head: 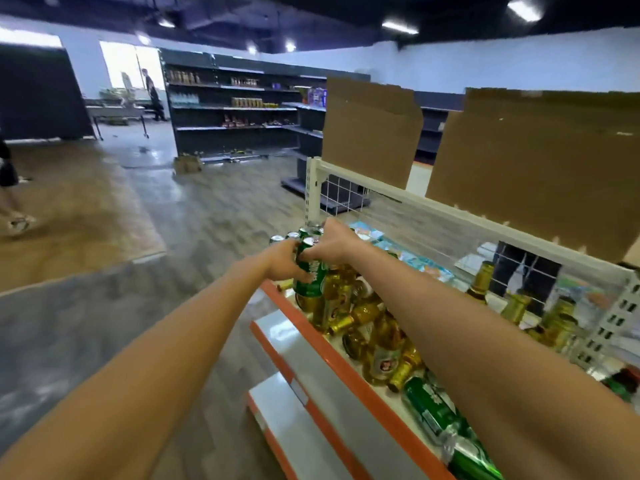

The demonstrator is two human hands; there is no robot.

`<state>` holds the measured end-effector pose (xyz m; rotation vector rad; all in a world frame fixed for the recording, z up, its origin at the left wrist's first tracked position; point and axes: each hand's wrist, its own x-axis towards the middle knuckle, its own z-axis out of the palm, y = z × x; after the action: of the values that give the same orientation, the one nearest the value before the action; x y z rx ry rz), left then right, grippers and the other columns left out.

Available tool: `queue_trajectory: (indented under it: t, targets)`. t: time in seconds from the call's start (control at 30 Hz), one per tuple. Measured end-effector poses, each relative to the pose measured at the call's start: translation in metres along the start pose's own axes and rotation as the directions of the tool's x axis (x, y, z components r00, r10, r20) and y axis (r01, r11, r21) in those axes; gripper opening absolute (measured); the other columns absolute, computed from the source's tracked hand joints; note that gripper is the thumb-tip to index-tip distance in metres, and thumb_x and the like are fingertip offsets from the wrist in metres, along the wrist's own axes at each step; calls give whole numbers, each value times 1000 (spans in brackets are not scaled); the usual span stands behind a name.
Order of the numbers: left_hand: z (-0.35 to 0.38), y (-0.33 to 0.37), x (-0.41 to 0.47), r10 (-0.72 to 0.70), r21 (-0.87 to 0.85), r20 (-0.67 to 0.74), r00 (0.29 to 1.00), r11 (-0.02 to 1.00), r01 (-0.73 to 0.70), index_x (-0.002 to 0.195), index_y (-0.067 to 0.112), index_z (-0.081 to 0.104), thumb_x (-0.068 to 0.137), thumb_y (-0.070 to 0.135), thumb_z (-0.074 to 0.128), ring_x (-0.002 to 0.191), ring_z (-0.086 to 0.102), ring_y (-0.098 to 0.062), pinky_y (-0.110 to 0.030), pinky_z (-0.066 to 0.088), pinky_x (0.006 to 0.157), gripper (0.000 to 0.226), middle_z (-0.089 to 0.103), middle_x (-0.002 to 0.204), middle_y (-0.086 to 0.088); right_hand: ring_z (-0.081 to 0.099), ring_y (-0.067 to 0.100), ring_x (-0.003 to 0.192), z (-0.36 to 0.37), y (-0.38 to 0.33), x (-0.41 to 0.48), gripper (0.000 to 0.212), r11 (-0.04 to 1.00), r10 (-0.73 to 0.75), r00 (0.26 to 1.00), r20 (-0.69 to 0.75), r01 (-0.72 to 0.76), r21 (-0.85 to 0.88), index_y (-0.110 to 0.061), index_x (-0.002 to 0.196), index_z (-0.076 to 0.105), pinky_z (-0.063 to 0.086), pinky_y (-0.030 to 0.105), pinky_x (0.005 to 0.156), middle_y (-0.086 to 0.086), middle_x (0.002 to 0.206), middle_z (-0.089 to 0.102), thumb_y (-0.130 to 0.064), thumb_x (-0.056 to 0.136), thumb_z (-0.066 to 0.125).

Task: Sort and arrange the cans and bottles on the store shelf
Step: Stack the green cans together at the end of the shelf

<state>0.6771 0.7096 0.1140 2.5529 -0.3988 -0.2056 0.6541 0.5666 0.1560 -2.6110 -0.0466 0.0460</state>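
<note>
— What lies beyond the left hand [284, 263]?
— Wood floor [214, 209], then dark shelves [235, 109] before a white wall [485, 64].
— And far to its left?
— A bright window [131, 64] and a table [114, 110]. Lights [400, 27] glow on the black ceiling [329, 15] above it; cardboard [370, 129] stands to its right.

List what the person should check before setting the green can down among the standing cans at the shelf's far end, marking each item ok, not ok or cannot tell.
1. Grip on the green can: ok, the left hand and the right hand both hold it.
2. Can roughly upright: ok.
3. Free spot beside the standing cans: cannot tell, the hands hide it.
4. Yellow bottles clear of the spot: not ok, they lie heaped right beside the can.
5. Green bottles standing: not ok, they lie at the near end.
</note>
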Motion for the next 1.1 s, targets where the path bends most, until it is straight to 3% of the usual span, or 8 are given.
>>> queue_trajectory:
  t: [0.07,0.23,0.37,0.5,0.63,0.77,0.9,1.1]
  targets:
    - [-10,-9,18,4,-70,-49,999,998,-7,129,16,49,73,21,85,106,57,-19,-34,48,95,66,61,117,-1,62,21,75,2,-13,32,62,999,-51,998,31,51,-17,-9,110,53,56,39,63,6,90,63,-40,67,83]
    - [-37,-43,58,-39,-203,-157,987,979,7,109,21,54,71,18,86,96,61,-16,-31,48,84,50,64,98,4,57,19,71,3,-41,91,59,991,-120,988,101,124,-40,-9,117,47,44,30,53,7,91,62,-36,74,79]
    - [-51,-78,87,-142,-314,-194,971,946,75,89,18,66,55,25,90,85,68,-24,-33,52,67,42,69,84,-1,60,22,97,11,-53,132,76,978,-206,971,118,200,60,-9,140,39,51,34,78,8,118,60,-40,82,76]
    - [-54,-115,114,-320,-500,-261,911,852,156,113,9,55,47,33,90,93,66,-25,-23,48,55,79,64,103,-10,53,27,122,15,-56,166,73,973,-224,969,105,216,78,-6,147,36,44,35,96,12,142,51,-40,91,68]
    - [-57,-149,151,-390,-550,-290,874,815,181,123,7,43,60,24,90,100,58,-25,-33,51,70,81,54,112,-9,54,23,117,28,-47,198,59,987,-161,978,130,157,43,-6,143,43,42,29,88,11,139,52,-33,95,63]
    - [-53,-188,205,-409,-582,-237,881,786,208,127,5,37,68,18,86,103,54,-28,-42,53,88,78,49,111,-9,52,28,125,48,-43,243,58,995,-93,989,113,90,34,-4,142,45,43,35,100,13,142,51,-33,95,63]
    - [-48,-226,259,-396,-565,-168,903,789,241,116,8,38,68,17,86,99,53,-26,-37,49,79,68,49,107,-9,55,29,120,71,-41,292,55,997,29,983,179,-16,-73,-4,138,51,45,33,95,13,137,55,-35,95,63]
    - [-10,-306,367,-294,-406,-25,955,876,259,104,-10,56,30,40,76,91,67,-39,-49,57,66,92,65,95,-28,59,33,111,112,-26,350,45,981,160,967,196,-135,-138,1,125,59,51,39,91,17,123,61,-33,95,60]
